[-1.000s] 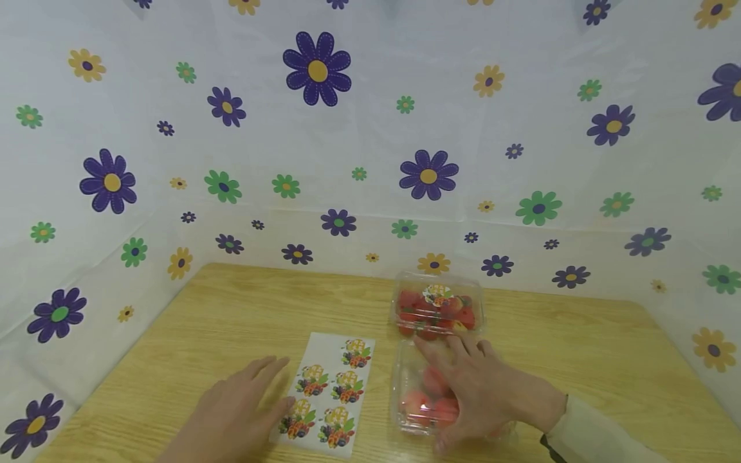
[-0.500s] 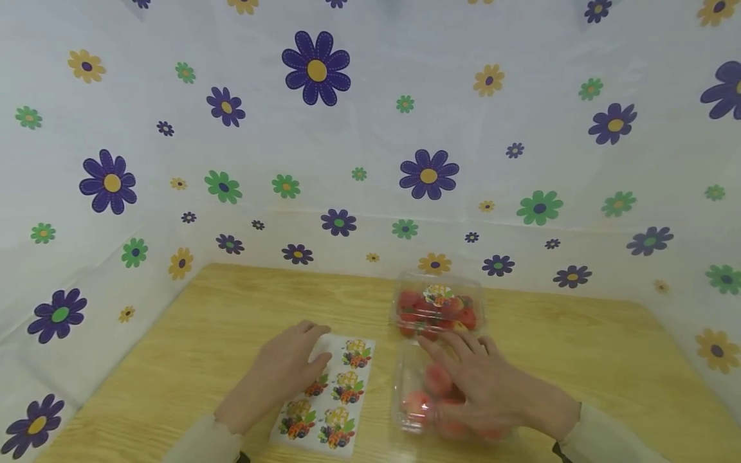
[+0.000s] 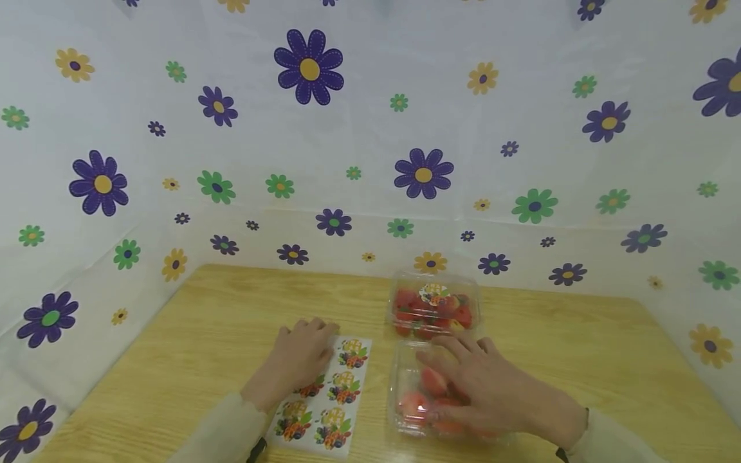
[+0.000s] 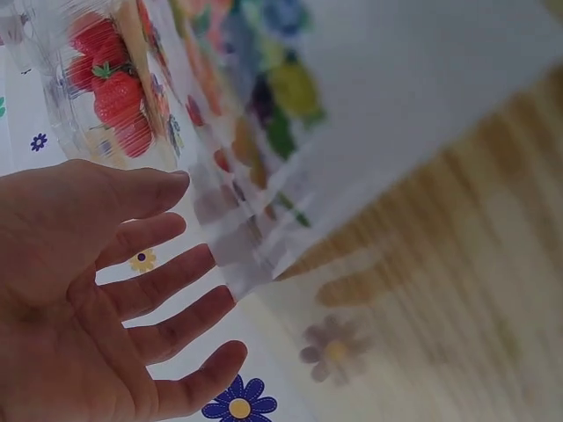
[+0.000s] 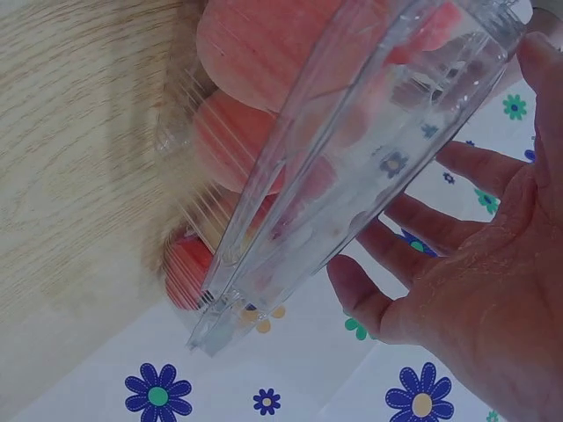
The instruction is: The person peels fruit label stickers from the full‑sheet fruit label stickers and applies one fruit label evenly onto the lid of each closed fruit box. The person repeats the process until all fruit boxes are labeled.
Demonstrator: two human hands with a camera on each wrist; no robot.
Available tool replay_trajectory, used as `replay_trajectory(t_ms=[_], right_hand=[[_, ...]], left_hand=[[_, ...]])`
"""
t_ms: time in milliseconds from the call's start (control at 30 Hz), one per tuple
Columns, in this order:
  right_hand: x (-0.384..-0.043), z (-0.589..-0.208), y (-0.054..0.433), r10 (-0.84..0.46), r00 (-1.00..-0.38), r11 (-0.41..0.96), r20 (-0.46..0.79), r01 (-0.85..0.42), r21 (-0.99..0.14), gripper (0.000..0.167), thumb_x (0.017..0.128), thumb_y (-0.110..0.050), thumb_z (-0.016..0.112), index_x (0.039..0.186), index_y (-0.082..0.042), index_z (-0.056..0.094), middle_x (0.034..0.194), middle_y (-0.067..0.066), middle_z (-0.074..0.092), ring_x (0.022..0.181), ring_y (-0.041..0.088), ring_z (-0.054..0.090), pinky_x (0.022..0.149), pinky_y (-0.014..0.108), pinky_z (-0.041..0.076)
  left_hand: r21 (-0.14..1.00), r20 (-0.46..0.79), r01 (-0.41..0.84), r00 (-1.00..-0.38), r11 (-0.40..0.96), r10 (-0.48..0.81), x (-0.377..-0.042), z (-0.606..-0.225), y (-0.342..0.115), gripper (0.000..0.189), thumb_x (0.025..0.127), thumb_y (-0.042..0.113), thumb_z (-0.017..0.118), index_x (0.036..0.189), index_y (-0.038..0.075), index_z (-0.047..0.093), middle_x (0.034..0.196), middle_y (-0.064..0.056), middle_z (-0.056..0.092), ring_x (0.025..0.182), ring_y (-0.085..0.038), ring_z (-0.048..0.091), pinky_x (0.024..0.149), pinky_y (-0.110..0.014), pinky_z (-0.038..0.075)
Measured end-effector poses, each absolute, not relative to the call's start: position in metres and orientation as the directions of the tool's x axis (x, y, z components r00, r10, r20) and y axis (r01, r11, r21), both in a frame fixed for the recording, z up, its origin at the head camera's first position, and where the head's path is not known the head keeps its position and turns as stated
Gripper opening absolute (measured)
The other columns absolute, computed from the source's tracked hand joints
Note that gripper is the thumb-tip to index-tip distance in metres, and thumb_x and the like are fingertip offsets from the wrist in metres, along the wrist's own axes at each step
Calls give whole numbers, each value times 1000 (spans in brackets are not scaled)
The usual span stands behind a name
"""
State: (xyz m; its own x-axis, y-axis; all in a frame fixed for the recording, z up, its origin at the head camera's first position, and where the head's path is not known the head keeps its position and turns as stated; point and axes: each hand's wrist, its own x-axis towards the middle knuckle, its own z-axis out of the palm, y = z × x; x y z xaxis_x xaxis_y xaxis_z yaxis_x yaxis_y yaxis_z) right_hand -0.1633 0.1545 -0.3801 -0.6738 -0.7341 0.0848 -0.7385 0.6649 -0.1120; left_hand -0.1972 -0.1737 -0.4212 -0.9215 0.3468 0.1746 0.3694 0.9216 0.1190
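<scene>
sticker sheet (image 3: pixel 320 409): flat, fruit-printed | peach box (image 3: pixel 408 368): clear (fruit showing), right of sheet

The head view faces forward and down. Both wrist views look from near, sharing the flowered sheet (image 3: pixel 370 128)

Soft, fairly dim, even light fills the head view, small glints edging the near clear box (image 3: pixel 406 370). In the left wrist view, the sticker sheet (image 4: pixel 396 97) blurs and the surface (image 4: pixel 475 290) shines, hazily reflective.
</scene>
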Motion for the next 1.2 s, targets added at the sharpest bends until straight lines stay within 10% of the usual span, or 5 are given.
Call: replay_trajectory(t_ms=[467, 667, 1000, 1200], right_hand=[[-164, -378, 154, -711, -700, 684, 67, -711, -165, 71, 95, -72, 50, 149, -26, 51, 149, 2, 50, 138, 26, 43, 101, 56, 42], [-167, -370, 156, -751, -615, 612, 240, -785, -99, 50, 99, -52, 62, 137, -19, 64, 136, 0, 65, 125, 23, 59, 98, 51, 52], [-171, -357, 144, -742, -337, 390, 580, -920, -35, 30, 89, -23, 80, 117, -14, 75, 111, -3, 74, 98, 11, 69, 83, 28, 60], [-168, -346, 121, -651, -418, 371, 634, -904, -214, 30, 88, -13, 80, 118, -13, 74, 112, -4, 74, 96, 8, 70, 84, 20, 58]], left_hand=[[96, 181, 356, -924, 929, 336, -198, -424, -177, 31, 92, 21, 76, 122, 14, 70, 103, -9, 68, 85, -25, 63, 70, -52, 54], [295, 174, 362, -930, 884, 322, -195, -405, -184, 30, 96, 26, 71, 125, 18, 69, 97, 0, 65, 71, -7, 55, 61, -28, 50], [442, 362, 484, -867, 756, 343, -165, -363, -196, 29, 102, 25, 64, 129, 15, 68, 119, 0, 73, 103, -16, 71, 90, -42, 59], [449, 411, 547, -829, 707, 380, -147, -354, -188, 24, 101, 24, 66, 123, 17, 71, 117, 5, 75, 106, -11, 72, 91, -35, 60]])
